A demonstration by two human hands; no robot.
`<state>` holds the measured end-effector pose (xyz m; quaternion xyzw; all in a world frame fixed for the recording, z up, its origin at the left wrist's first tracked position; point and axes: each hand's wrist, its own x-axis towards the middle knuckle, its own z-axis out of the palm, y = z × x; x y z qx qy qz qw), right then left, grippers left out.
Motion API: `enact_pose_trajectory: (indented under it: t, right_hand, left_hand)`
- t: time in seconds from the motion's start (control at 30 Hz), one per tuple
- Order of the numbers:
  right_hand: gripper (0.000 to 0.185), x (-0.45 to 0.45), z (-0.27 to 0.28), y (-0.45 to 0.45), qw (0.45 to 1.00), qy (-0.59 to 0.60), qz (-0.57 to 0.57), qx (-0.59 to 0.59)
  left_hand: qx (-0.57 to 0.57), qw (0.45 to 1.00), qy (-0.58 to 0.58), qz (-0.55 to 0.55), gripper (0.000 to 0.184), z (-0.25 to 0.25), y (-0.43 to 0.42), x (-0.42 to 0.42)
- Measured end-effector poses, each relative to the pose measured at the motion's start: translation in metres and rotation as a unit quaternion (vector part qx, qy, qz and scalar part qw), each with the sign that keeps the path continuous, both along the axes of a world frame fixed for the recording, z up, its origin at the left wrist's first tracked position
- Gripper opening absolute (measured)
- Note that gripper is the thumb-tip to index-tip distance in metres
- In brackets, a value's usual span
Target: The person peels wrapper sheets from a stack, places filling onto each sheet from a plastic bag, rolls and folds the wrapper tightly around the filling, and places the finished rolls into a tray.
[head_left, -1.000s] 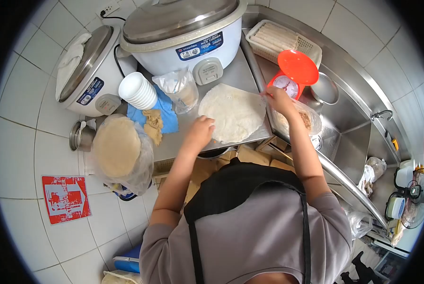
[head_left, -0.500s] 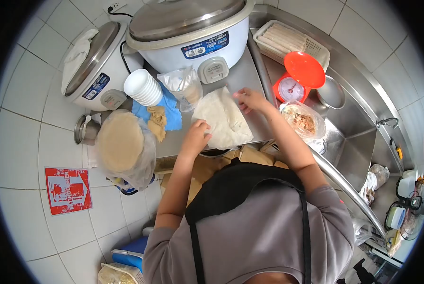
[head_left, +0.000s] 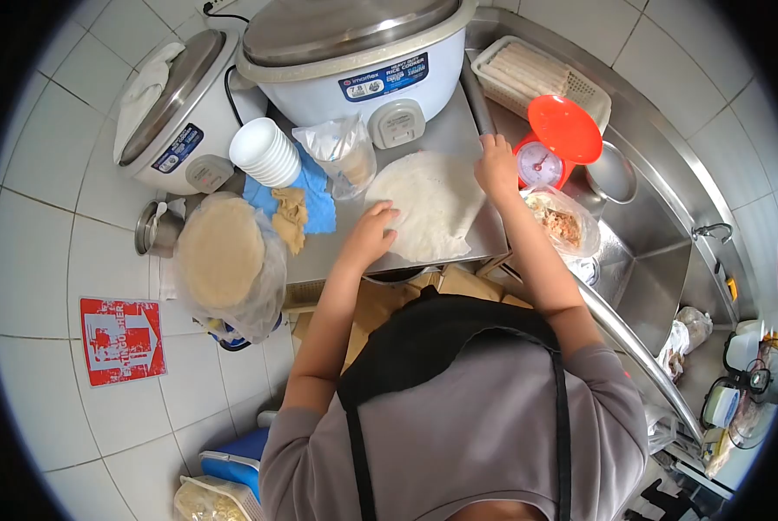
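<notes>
A thin, round white wrapper sheet (head_left: pixel 428 204) lies spread flat on the steel counter (head_left: pixel 319 259). My left hand (head_left: pixel 372 234) rests at its left edge, fingers bent and a little apart, with the fingertips on the sheet. At the sheet's upper right edge, my right hand (head_left: pixel 497 167) has its fingers pinched together; what it grips is too small to make out. Just right of that hand stands a red scale (head_left: pixel 549 161) with a tilted red pan. Below the scale is a clear bag of reddish-brown filling (head_left: pixel 562 221).
Two rice cookers (head_left: pixel 354 82) stand behind. White cups (head_left: pixel 264 152), a blue cloth (head_left: pixel 319 204) and a plastic bag (head_left: pixel 341 161) sit left of the sheet. A stack of round wrappers (head_left: pixel 221 256) is further left. A basket of rolls (head_left: pixel 541 78) and a sink (head_left: pixel 645 252) are right.
The sheet was partly folded over half a second ago and now lies flat. My right hand has moved right, to its upper right edge. The view has shifted slightly.
</notes>
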<state>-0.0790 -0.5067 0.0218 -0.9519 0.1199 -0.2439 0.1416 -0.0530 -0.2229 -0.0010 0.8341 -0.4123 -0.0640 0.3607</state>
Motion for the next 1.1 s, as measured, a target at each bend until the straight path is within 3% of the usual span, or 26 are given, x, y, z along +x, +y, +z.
enact_pose_trajectory:
  t: [0.07, 0.17, 0.2, 0.3, 0.4, 0.5, 0.57, 0.67, 0.73, 0.77, 0.8, 0.93, 1.03, 1.07, 1.1]
  right_hand:
    - [0.029, -0.001, -0.003, 0.003, 0.993, -0.029, 0.109, -0.026]
    - [0.033, -0.02, 0.006, 0.025, 0.956, 0.126, 0.258, -0.053]
    - [0.034, -0.025, 0.004, 0.024, 0.965, 0.169, 0.191, -0.064]
    - [0.032, -0.024, -0.005, 0.003, 0.963, 0.214, 0.165, -0.011]
    - [0.03, -0.045, 0.004, -0.015, 0.969, 0.047, 0.226, 0.086]
    - [0.025, -0.089, 0.037, -0.052, 0.99, 0.028, 0.066, 0.122]
    - [0.019, -0.128, 0.049, -0.082, 0.976, 0.052, -0.056, 0.205]
    - [0.016, -0.163, 0.017, -0.124, 0.952, 0.166, -0.049, 0.254]
    - [0.017, -0.174, -0.005, -0.123, 0.963, 0.182, -0.039, 0.196]
    - [0.019, -0.175, -0.01, -0.116, 0.971, 0.187, -0.039, 0.141]
    - [0.039, -0.173, -0.011, -0.115, 0.964, 0.236, -0.028, 0.122]
    - [0.052, -0.178, -0.022, -0.109, 0.977, 0.164, -0.061, 0.124]
    - [0.054, -0.184, -0.017, -0.114, 0.976, 0.159, -0.042, 0.144]
    - [0.054, -0.183, -0.021, -0.12, 0.976, 0.159, -0.026, 0.149]
    - [0.054, -0.181, -0.025, -0.125, 0.975, 0.158, -0.011, 0.154]
  left_hand:
    - [-0.008, 1.0, -0.008, -0.021, 0.038, -0.007, -0.004, 0.008]
    - [0.025, 0.999, 0.008, 0.04, 0.041, 0.009, -0.007, 0.003]
    - [0.035, 0.999, 0.007, 0.04, 0.042, 0.007, -0.004, 0.004]
    - [0.055, 0.997, 0.006, 0.045, 0.042, 0.004, 0.001, 0.007]
    - [0.047, 0.997, -0.02, 0.05, 0.04, 0.014, -0.013, 0.006]
    - [0.003, 0.999, -0.045, 0.016, 0.037, 0.035, -0.044, -0.003]
    - [-0.034, 0.999, -0.014, -0.03, 0.035, 0.043, -0.072, -0.016]
    - [-0.049, 0.991, 0.057, -0.107, 0.037, 0.044, -0.132, -0.034]
    - [-0.068, 0.974, 0.182, -0.117, 0.053, 0.028, -0.183, -0.043]
    - [-0.052, 0.983, 0.145, -0.097, 0.064, 0.007, -0.212, -0.045]
    - [-0.037, 0.99, 0.109, -0.077, 0.076, -0.013, -0.237, -0.048]
    - [-0.004, 0.991, 0.111, -0.078, 0.068, -0.032, -0.295, -0.054]
    - [0.135, 0.967, 0.174, -0.126, 0.059, -0.026, -0.312, -0.048]
    - [0.097, 0.975, 0.163, -0.112, 0.04, -0.037, -0.319, -0.047]
    - [0.069, 0.968, 0.21, -0.115, 0.043, -0.041, -0.321, -0.047]
